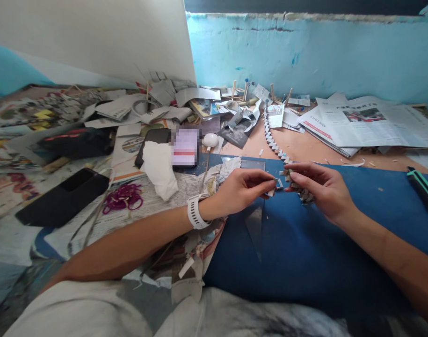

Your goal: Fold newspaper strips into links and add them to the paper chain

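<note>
Over the blue mat (298,252), my left hand (247,189) pinches a small folded strip of paper (279,184) between thumb and fingertips. Close beside it, my right hand (317,187) is closed on a zigzag chain of folded newspaper (271,140). The chain runs away from that hand toward the back of the table, and a bunched part hangs under the fingers. A narrow gap separates the two hands. Beneath the left hand lies a clear set square (254,229).
A green-and-black utility knife (422,189) lies at the right. Newspapers (371,121) are stacked at the back right. To the left are a phone with a lit screen (185,146), a white tissue (160,171), purple string (123,199) and a dark flat case (63,196).
</note>
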A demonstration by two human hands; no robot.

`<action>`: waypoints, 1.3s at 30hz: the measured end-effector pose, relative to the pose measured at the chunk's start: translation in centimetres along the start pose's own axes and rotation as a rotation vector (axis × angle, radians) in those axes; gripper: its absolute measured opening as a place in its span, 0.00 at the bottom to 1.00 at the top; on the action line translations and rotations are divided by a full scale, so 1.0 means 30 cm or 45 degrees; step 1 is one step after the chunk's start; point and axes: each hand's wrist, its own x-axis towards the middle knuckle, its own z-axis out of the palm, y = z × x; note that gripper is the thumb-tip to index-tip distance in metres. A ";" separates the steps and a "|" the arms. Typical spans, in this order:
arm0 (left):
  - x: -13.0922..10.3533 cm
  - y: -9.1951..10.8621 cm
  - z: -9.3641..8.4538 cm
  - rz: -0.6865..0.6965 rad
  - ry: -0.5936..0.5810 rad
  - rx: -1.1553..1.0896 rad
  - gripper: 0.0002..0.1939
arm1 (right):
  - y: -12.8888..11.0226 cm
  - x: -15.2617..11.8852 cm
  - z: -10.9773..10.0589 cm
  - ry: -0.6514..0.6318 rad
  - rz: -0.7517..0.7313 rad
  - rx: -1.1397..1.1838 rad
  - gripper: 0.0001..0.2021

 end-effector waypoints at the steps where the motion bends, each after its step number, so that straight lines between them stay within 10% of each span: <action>1: -0.001 0.002 0.002 -0.020 -0.015 -0.028 0.14 | -0.002 -0.001 0.002 -0.018 0.039 0.041 0.11; 11: -0.010 0.012 0.023 -0.102 -0.010 -0.159 0.17 | -0.029 -0.003 0.011 -0.040 0.258 0.178 0.13; 39: -0.004 0.008 0.021 -0.150 0.014 -0.264 0.17 | -0.011 -0.007 0.007 -0.091 0.141 0.072 0.14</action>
